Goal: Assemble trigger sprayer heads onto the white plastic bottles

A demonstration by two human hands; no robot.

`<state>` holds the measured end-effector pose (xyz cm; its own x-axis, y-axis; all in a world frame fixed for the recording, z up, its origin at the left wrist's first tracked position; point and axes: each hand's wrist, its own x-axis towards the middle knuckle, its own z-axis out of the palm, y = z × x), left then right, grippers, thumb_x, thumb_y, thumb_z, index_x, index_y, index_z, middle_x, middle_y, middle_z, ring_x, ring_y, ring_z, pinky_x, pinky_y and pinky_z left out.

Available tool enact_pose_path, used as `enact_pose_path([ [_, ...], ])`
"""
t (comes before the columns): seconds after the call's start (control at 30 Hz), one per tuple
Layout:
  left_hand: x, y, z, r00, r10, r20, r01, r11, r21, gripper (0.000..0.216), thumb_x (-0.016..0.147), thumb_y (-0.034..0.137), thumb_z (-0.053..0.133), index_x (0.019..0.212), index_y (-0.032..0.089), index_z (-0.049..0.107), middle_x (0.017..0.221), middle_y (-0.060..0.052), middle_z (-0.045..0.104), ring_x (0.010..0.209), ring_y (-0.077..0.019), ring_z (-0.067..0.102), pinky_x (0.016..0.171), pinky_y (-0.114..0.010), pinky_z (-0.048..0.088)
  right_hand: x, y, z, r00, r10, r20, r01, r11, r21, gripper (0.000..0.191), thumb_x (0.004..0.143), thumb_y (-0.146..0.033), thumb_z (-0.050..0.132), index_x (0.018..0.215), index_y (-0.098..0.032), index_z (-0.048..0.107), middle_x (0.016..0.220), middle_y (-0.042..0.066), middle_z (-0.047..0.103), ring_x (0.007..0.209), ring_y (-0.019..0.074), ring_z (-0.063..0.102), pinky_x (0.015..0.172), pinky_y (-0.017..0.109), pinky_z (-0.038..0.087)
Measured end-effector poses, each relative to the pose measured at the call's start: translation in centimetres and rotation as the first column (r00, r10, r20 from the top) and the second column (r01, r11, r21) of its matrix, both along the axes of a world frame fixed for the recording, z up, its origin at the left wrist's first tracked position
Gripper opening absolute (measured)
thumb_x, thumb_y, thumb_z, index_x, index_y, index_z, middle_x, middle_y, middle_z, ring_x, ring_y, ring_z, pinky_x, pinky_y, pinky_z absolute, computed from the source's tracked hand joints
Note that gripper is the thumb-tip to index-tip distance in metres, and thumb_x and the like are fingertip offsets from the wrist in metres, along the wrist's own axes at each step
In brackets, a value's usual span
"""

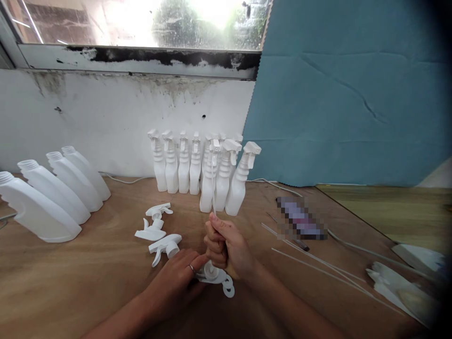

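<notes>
My right hand [229, 245] is closed in a fist around a thin white tube [213, 195], which sticks up from above the thumb. Just below and to the left, my left hand [185, 268] grips a white trigger sprayer head [208, 272] lying low over the table. The lower end of the tube is hidden by my right fist, so I cannot tell whether it meets the sprayer head. White rings [229, 286] show at the sprayer head's right end. Beyond my left hand lie several loose trigger sprayer heads [165, 243].
Assembled white spray bottles [238, 188] stand grouped against the wall. Several bottles without tops [45, 205] stand at left. On the right are long thin tubes [310, 263], a blurred phone-like object [302, 219], a grey cable [353, 246] and crumpled white plastic [399, 287].
</notes>
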<state>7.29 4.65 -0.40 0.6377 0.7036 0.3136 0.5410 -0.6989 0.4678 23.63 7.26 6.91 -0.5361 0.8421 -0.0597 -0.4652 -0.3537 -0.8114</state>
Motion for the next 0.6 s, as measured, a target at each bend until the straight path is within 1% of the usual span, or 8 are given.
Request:
enact_pose_path([
  [0.13,0.0,0.0,0.1,1.0,-0.004,-0.02,0.003,1.0,-0.03,0.036,0.083,0.012,0.056,0.116,0.024,0.048,0.098,-0.004,0.06,0.089,-0.0198,0.055,0.077,-0.031,0.044,0.0,0.1,-0.3,0.999,-0.033,-0.024,0.033,0.999,0.011,0.056,0.079,-0.058,0.061,0.054,-0.021,0.027,0.043,-0.013,0.02,0.032,0.0008,0.009,0.029,0.014,0.005],
  [0.3,0.0,0.0,0.0,1.0,-0.007,-0.025,0.006,1.0,-0.02,0.037,0.084,0.012,0.055,0.118,0.024,0.048,0.099,-0.004,0.06,0.09,-0.0206,0.055,0.079,-0.033,0.044,-0.1,0.1,-0.4,0.997,-0.065,-0.045,0.065,0.998,0.007,0.056,0.081,-0.058,0.059,0.055,-0.021,0.028,0.044,-0.012,0.019,0.033,0.0012,0.009,0.03,0.014,0.005],
  [0.43,0.0,0.0,0.1,1.0,-0.021,-0.007,0.021,1.0,-0.014,0.028,0.084,0.013,0.056,0.11,0.022,0.053,0.098,-0.004,0.062,0.09,-0.0205,0.055,0.078,-0.032,0.045,-0.7,-0.5,-0.9,0.994,-0.085,-0.064,0.089,0.995,0.051,0.054,0.082,-0.057,0.059,0.055,-0.02,0.031,0.046,-0.012,0.022,0.035,0.0017,0.012,0.032,0.015,0.009],
  [0.53,0.0,0.0,0.1,0.999,-0.021,0.031,0.021,1.0,0.006,0.02,0.083,0.013,0.056,0.102,0.021,0.057,0.095,-0.005,0.063,0.088,-0.0199,0.056,0.078,-0.031,0.046,-1.2,-0.8,-1.8,0.991,-0.1,-0.086,0.111,0.985,0.129,0.052,0.083,-0.056,0.059,0.057,-0.019,0.034,0.047,-0.011,0.025,0.035,0.002,0.017,0.033,0.015,0.013],
  [0.6,0.0,0.0,0.1,0.999,-0.023,0.045,0.022,1.0,0.021,0.016,0.083,0.013,0.055,0.097,0.02,0.058,0.093,-0.005,0.062,0.087,-0.0195,0.057,0.078,-0.031,0.047,-1.2,-0.9,-2.4,0.991,-0.099,-0.094,0.113,0.981,0.157,0.051,0.084,-0.056,0.058,0.057,-0.02,0.033,0.045,-0.011,0.026,0.034,0.0018,0.017,0.032,0.015,0.013],
])
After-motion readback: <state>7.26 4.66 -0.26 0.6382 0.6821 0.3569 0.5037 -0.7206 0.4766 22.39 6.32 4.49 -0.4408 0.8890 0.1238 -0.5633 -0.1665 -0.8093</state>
